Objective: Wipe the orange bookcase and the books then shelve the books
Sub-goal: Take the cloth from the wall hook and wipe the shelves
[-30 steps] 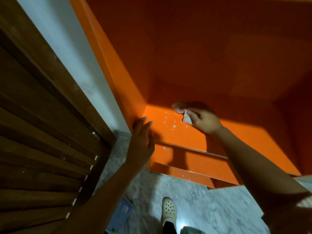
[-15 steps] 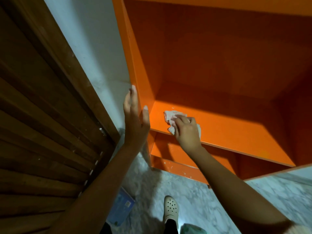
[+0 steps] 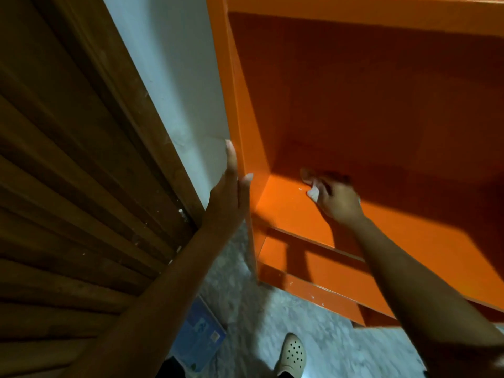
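Our right hand [image 3: 336,199] has pushed the small crumpled white cloth [image 3: 313,192] from the front edge of the glossy orange bookcase shelf [image 3: 294,222] back into its shadowed rear. Our left hand [image 3: 227,197] has slid higher up the bookcase's left side.

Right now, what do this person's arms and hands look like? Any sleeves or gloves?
No gloves, no sleeves in view: the left forearm and right forearm are bare. The left hand shows no ring or watch, and its nails are longish. The right hand is blurred and part shadowed, so small jewellery there can't be ruled out.
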The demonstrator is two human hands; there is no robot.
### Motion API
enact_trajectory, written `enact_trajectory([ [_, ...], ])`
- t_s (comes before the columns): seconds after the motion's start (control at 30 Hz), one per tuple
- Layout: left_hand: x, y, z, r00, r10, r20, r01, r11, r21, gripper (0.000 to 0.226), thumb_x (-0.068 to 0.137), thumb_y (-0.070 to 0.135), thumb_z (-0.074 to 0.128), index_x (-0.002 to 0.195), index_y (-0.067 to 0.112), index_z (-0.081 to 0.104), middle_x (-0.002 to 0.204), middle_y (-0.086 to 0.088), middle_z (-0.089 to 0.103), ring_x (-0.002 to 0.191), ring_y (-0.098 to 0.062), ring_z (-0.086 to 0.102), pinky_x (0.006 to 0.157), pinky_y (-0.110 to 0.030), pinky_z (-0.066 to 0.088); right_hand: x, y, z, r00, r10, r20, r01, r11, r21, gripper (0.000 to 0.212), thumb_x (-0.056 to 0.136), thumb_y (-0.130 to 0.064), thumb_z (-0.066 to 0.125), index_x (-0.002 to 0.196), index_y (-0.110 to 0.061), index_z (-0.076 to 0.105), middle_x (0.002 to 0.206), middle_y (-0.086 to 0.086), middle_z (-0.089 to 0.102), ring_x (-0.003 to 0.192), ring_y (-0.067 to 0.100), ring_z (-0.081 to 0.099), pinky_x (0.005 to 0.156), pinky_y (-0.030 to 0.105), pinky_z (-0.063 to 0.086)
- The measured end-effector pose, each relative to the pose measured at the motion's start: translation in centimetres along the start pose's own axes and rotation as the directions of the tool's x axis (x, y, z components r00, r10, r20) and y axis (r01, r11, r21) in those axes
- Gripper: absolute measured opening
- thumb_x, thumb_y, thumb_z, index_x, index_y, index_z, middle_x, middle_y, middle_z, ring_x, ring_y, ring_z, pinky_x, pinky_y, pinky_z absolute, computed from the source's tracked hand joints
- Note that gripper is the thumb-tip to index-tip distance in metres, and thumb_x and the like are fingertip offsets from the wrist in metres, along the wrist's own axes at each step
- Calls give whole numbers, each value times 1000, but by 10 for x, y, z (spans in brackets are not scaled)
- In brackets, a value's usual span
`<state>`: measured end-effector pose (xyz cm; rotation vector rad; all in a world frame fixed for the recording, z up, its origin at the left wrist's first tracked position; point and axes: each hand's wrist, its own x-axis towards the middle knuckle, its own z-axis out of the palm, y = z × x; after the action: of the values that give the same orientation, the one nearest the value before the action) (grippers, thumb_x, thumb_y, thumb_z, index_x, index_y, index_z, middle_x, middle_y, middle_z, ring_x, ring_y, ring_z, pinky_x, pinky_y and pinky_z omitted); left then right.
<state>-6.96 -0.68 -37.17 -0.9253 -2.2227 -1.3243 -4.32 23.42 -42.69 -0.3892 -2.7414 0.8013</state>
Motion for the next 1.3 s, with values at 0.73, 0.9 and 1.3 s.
enact_trajectory([
  [0.73, 3, 15, -4, 989, -133, -63, 144, 968, 204, 65, 98, 24, 43, 147, 14, 1, 51, -5, 45, 44, -23, 53, 52, -17, 31, -44, -57, 42, 833, -545, 98, 523, 832, 187, 21, 91, -16, 49, 92, -10, 69, 99, 2, 71, 98, 8, 54, 82, 20, 31],
  [0.9, 4, 14, 0, 995, 2, -98, 25, 964, 263, 52, 100, 29, 38, 141, 0, 23, 62, -22, 60, 35, -18, 41, 42, -20, 32, -56, -56, 41, 814, -540, 213, 492, 837, 240, 23, 94, -20, 47, 99, -12, 68, 107, -1, 69, 104, 15, 56, 91, 24, 34],
  [1.3, -3, 14, -2, 985, -77, -152, 107, 974, 200, 54, 99, 42, 28, 143, 15, 11, 54, 7, 30, 39, -12, 31, 40, -24, 29, -59, -67, 36, 742, -528, 413, 520, 842, 143, 30, 94, -27, 41, 88, -10, 65, 90, -5, 65, 83, 27, 45, 81, 30, 32],
])
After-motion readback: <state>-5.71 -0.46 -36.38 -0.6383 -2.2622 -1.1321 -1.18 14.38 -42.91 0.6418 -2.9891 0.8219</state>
